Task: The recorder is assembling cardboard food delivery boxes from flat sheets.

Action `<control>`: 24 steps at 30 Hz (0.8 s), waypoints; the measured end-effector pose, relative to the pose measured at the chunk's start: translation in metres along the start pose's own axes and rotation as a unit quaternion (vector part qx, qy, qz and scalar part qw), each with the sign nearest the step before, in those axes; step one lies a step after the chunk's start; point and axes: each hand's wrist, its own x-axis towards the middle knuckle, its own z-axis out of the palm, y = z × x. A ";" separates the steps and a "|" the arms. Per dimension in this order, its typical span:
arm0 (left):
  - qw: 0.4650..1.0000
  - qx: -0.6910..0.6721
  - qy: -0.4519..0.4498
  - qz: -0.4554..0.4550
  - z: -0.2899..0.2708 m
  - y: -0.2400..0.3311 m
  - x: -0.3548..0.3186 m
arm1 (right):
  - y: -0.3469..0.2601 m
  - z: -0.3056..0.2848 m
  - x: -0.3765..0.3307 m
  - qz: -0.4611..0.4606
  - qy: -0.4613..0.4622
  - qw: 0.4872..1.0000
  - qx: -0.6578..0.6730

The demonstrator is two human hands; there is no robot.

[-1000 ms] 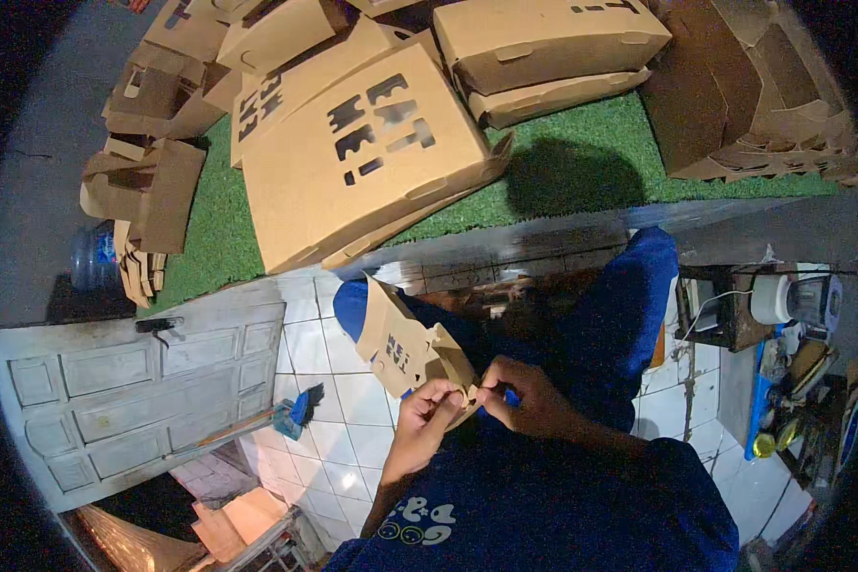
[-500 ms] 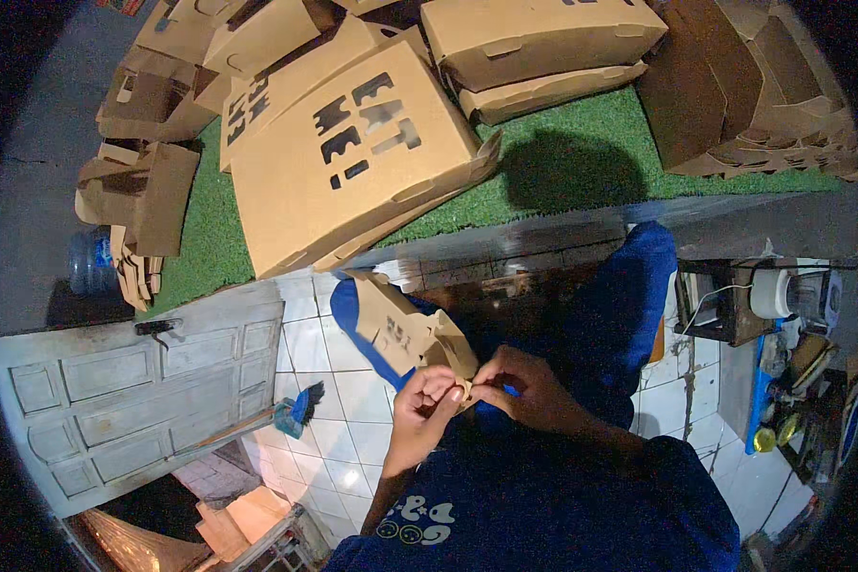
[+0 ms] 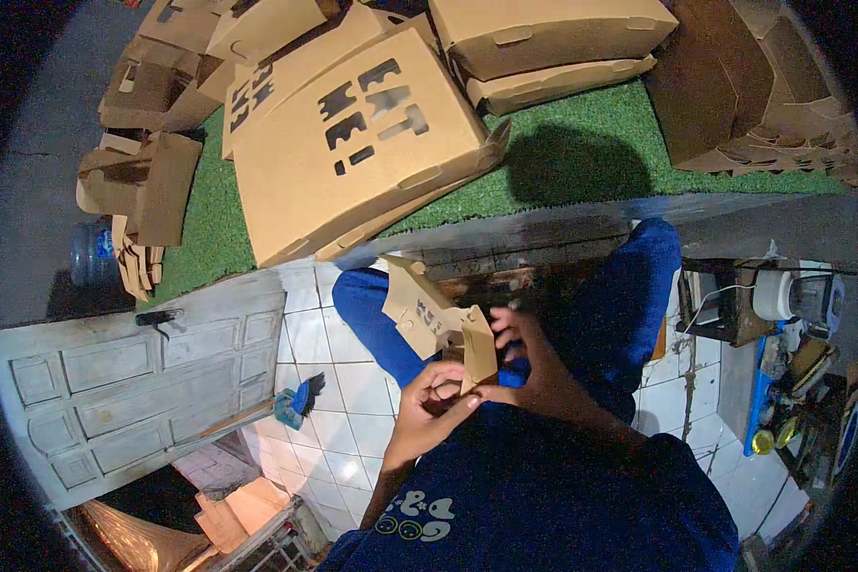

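A small, partly folded brown cardboard box (image 3: pixel 480 358) with dark print on its flap tilts over my lap, between my knees. My left hand (image 3: pixel 427 412) is closed around its near left corner, thumb on the near edge and fingers partly hidden inside the folds. To the right of the box, my right hand (image 3: pixel 532 370) has its fingers raised and spread, slightly blurred. Its thumb reaches the box's near lower corner; whether it presses there I cannot tell. The box's lid flap stands up toward my left knee, and its inside is mostly out of sight.
Ahead, a table topped with green artificial turf (image 3: pixel 582 133) bears large brown boxes (image 3: pixel 353 143), smaller folded boxes (image 3: pixel 167 186) at left and stacked cardboard (image 3: pixel 782 105) at right. A white panelled door (image 3: pixel 143 391) and a blue broom (image 3: pixel 300 398) are at left. Shelves with jars (image 3: pixel 765 440) stand right.
The small box has turned more upright, its flap swinging up and right. My right hand has gone from pinching the near corner to spread fingers, while my left hand keeps hold.
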 end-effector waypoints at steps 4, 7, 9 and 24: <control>0.999 0.017 -0.029 -0.013 0.004 0.003 0.001 | 0.004 -0.007 0.000 -0.002 0.010 1.000 -0.002; 0.997 0.063 -0.047 -0.015 0.003 0.003 0.001 | 0.011 -0.005 0.002 0.011 0.010 1.000 -0.008; 0.997 0.059 -0.049 -0.021 0.002 0.003 0.001 | 0.014 -0.005 0.002 0.030 0.025 0.999 0.002; 0.998 0.027 0.017 -0.048 0.008 0.004 0.008 | 0.006 -0.011 0.004 -0.088 0.035 0.990 -0.102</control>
